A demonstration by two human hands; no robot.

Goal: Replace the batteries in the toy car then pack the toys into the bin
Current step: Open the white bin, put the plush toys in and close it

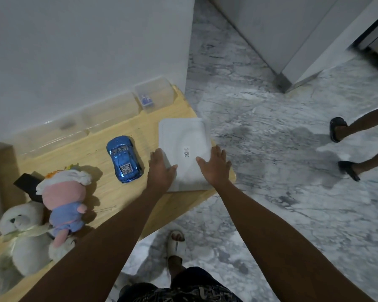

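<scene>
A white bin [183, 136] with its lid on, a small QR label on top, stands at the right end of the wooden table [92, 149]. My left hand [162, 168] rests on its left side with the fingers over the edge. My right hand [214, 164] lies flat on the lid's right part, fingers spread. A shiny blue toy car [122, 158] sits on the table left of the bin. Further left lie a pink and blue plush doll [63, 203] and a white teddy bear [24, 232].
Clear plastic containers [155, 92] line the wall at the table's back; one holds a small blue item [145, 100]. A black object [27, 182] lies behind the doll. Another person's feet in dark sandals [340, 144] are on the marble floor at right. My own sandalled foot [176, 243] stands by the table.
</scene>
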